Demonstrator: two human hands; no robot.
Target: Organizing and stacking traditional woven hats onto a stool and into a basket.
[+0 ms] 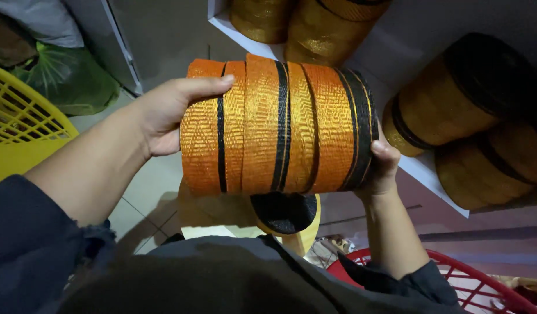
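A stack of several orange ribbon rolls with black edges [277, 128] is held sideways in front of me, pressed together end to end. My left hand [163, 113] presses flat against the left end of the stack, thumb over the top. At the right end, my right hand [382, 166] grips the last roll, mostly hidden behind it. Below the stack, another yellow-gold roll with a black centre [283, 218] shows partly.
White shelves [422, 171] at the upper right hold several golden-yellow rolls with black bands [454, 99], more sit at the top [315, 26]. A yellow plastic basket [24, 125] stands at the left, a red basket [472, 279] at the lower right. Tiled floor lies below.
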